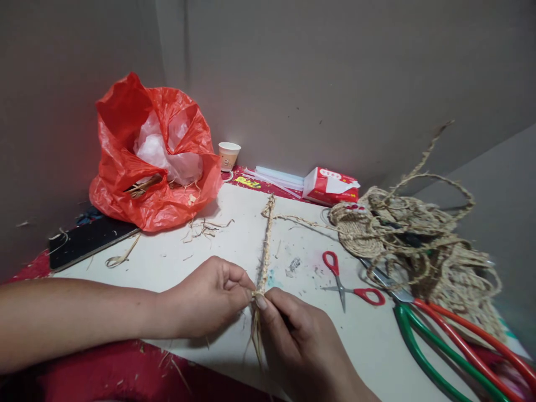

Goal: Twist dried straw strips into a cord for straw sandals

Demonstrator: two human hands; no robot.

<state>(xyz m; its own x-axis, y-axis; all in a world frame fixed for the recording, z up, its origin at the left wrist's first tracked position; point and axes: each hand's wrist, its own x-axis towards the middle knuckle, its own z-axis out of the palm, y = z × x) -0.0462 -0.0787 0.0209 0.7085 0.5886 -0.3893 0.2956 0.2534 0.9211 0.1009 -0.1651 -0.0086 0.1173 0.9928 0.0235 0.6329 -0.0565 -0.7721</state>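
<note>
A straw braid (pixel 266 251) runs away from me over the white board (pixel 234 206), its loose strands hanging at the near end. My right hand (pixel 299 329) pinches that near end between thumb and forefinger. My left hand (pixel 220 296) is closed right beside it, its fingertips pinching a strand at the same spot. From the braid's far end a thin twisted cord (pixel 305 221) stretches right to a heap of straw rope (pixel 422 240). Small red-handled scissors (pixel 340 282) lie spread apart to the right of the braid.
Large shears (pixel 412 312) with red and green handles lie at the right. A red plastic bag (pixel 121 167) stands at back left above a black phone-like slab (pixel 90 243). Behind are a paper cup (pixel 229 156) and a tissue pack (pixel 330 187). Straw scraps (pixel 205 228) lie about; grey walls close the back.
</note>
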